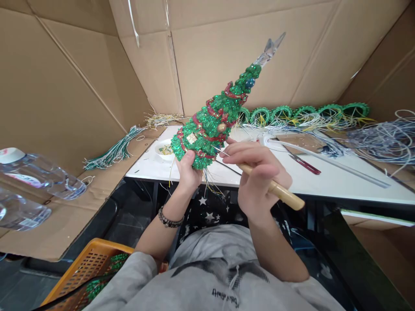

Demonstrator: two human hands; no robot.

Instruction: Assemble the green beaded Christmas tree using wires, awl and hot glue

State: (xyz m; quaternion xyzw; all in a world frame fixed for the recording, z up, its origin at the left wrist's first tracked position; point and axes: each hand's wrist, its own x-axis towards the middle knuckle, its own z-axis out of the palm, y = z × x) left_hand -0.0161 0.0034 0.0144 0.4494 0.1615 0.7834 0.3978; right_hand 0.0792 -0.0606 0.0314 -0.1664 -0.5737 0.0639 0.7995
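A glittery green Christmas tree ornament (212, 119) leans up to the right in front of me, with red garlands, small baubles and a clear star (269, 49) at its tip. My left hand (189, 172) is closed around its base, thumb on the front edge. Thin wires (212, 188) hang out below the base. In my right hand (261, 177) is an awl with a pale wooden handle (287, 195). Its thin metal shaft points left at the tree's lower side; whether the tip touches the surface I cannot tell.
A white table (340, 170) carries red-handled pliers (306, 164), a white bowl of small parts (162, 149) and green rings with wires (282, 114). Wire bundles (113, 149) and large clear bottles (45, 175) are at left. An orange basket (76, 268) stands below. Cardboard walls (243, 47) surround the table.
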